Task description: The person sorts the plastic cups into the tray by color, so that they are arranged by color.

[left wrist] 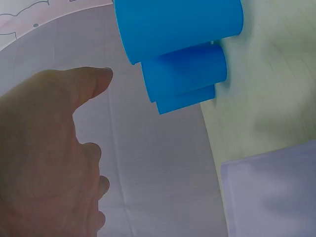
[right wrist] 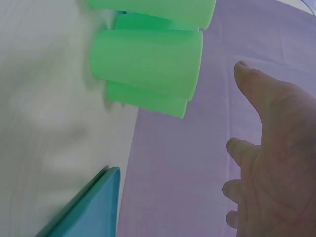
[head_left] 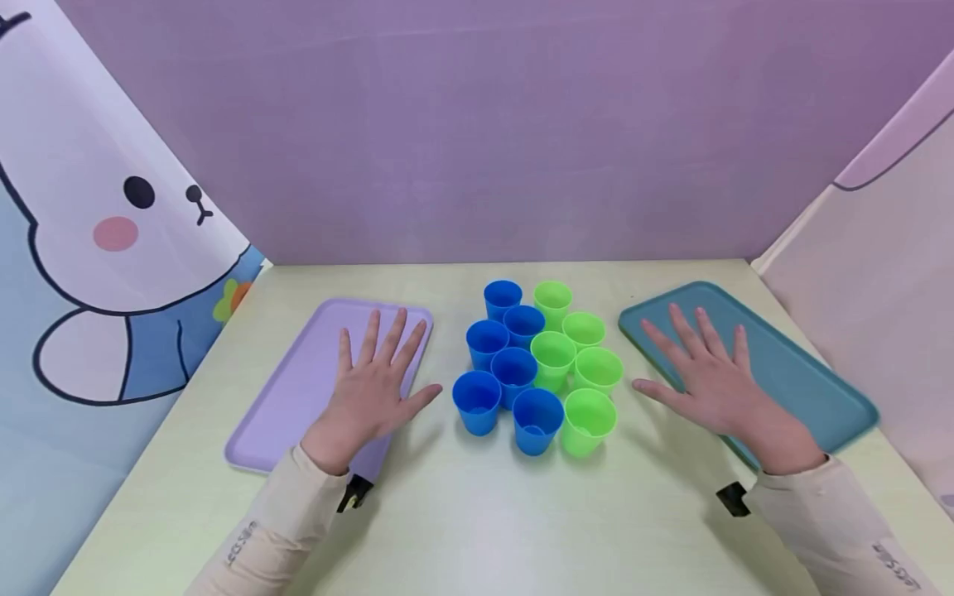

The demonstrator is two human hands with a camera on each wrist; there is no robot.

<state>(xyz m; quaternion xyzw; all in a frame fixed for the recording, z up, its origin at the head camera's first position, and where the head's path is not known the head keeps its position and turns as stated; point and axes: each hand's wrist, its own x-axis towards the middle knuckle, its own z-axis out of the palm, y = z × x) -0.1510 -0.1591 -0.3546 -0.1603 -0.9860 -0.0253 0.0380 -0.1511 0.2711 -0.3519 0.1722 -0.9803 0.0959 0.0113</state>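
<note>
Several blue cups [head_left: 477, 403] and several light green cups [head_left: 589, 423] stand upright, mouths up, in a close group mid-table, blue on the left and green on the right. My left hand [head_left: 373, 389] hovers with fingers spread over a purple tray [head_left: 298, 397]. Over the teal tray [head_left: 805, 385] my right hand [head_left: 715, 377] is likewise spread, holding nothing. The left wrist view shows my left thumb [left wrist: 89, 84] apart from the blue cups [left wrist: 182, 69]. In the right wrist view, a gap separates my right thumb [right wrist: 256, 84] from the green cups [right wrist: 148, 61].
The pale wooden table [head_left: 477, 530] ends at a purple backdrop [head_left: 507, 132] behind the cups. A cartoon-printed cloth [head_left: 97, 273] hangs at the left, and a pale cloth [head_left: 887, 290] hangs at the right. Each tray lies flat, angled outward from the cups.
</note>
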